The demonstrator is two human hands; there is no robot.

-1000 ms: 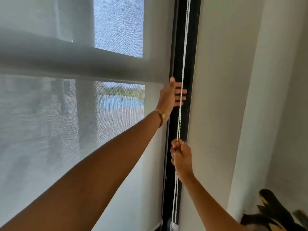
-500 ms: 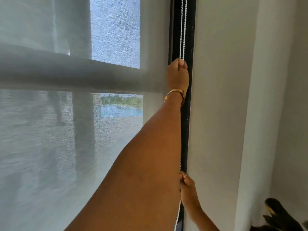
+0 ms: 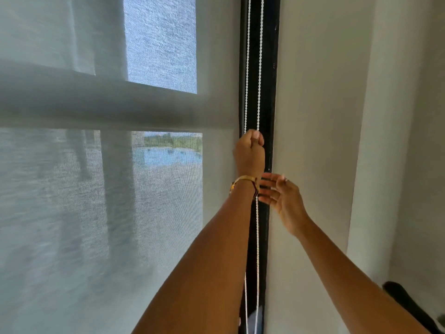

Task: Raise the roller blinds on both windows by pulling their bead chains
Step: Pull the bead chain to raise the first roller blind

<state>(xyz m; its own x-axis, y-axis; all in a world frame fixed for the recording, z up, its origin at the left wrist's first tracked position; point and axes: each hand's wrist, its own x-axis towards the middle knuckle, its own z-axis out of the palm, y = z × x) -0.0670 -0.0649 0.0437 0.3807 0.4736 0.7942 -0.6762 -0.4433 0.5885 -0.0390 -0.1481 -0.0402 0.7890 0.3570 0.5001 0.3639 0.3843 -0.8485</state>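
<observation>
A sheer grey roller blind [image 3: 103, 213] covers the window and fills the left and middle of the view. Its white bead chain [image 3: 258, 68] hangs as two strands along the black window frame [image 3: 272, 92]. My left hand [image 3: 249, 153], with a gold bracelet on the wrist, is closed in a fist on the chain at mid height. My right hand [image 3: 280, 196] is just below and to the right of it, fingers spread, holding nothing, beside the lower part of the chain.
A white wall [image 3: 320, 141] runs to the right of the frame, with a projecting white corner [image 3: 385, 116] further right. A dark object [image 3: 409, 307] sits low at the bottom right.
My right hand let go of the chain low down and rose with open fingers to just under my left hand. My left hand closed on the chain and now sits lower in view.
</observation>
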